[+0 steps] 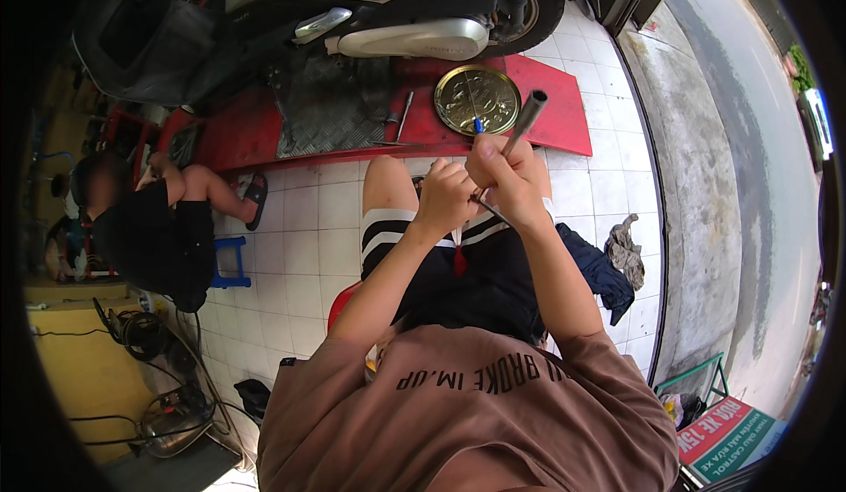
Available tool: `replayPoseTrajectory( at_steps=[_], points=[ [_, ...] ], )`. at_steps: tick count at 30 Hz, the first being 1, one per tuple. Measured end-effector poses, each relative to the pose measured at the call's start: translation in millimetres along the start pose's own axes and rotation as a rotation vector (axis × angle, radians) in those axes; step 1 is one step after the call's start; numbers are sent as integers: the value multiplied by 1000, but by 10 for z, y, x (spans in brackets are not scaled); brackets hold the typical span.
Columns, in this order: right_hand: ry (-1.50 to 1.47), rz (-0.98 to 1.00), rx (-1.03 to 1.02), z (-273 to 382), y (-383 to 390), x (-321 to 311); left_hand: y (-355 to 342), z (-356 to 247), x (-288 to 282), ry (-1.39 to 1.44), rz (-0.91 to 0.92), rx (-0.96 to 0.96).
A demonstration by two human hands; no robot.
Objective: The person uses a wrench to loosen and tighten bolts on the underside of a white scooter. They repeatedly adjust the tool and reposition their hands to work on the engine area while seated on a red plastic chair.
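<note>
I sit on a low red stool over a white tiled floor. My right hand [507, 179] grips a grey metal tube [526, 117] that points up and away toward a scooter. A thin blue-tipped tool [477, 126] pokes up from the same fist. My left hand [443, 194] is closed right beside it, pinching a small part I cannot make out. A thin rod runs down from the fists over my lap. Beyond my hands, a round brass-coloured tray [477, 98] lies on a red ramp [555, 113].
A scooter [414, 16] stands on the red ramp, with a checker-plate mat [330, 108] and a loose rod [404, 117] beside it. Another person [150, 227] squats at left by a blue stool [231, 258]. Rags [624, 249] lie at right, cables and a compressor [172, 408] at lower left.
</note>
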State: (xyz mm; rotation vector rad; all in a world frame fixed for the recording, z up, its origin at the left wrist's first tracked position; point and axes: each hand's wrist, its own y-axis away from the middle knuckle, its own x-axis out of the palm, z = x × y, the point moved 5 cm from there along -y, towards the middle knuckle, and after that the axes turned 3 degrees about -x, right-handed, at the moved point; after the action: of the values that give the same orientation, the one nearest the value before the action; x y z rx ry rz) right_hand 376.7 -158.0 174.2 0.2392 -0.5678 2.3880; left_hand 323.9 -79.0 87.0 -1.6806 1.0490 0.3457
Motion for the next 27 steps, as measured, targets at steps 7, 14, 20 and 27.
replayPoseTrajectory(
  at_steps=[7, 14, 20, 27],
  points=[
    [-452, -201, 282, -472, -319, -507, 451, -468, 60, 320, 44, -168],
    [-494, -276, 437, -1189, -774, -1040, 277, -332, 155, 271, 11, -451],
    [-396, -342, 545, -1705, -1334, -1471, -177, 78, 482, 181, 146, -506],
    [-351, -355, 604, -2027, -1720, -1854, -524, 425, 789, 131, 248, -586]
  ],
)
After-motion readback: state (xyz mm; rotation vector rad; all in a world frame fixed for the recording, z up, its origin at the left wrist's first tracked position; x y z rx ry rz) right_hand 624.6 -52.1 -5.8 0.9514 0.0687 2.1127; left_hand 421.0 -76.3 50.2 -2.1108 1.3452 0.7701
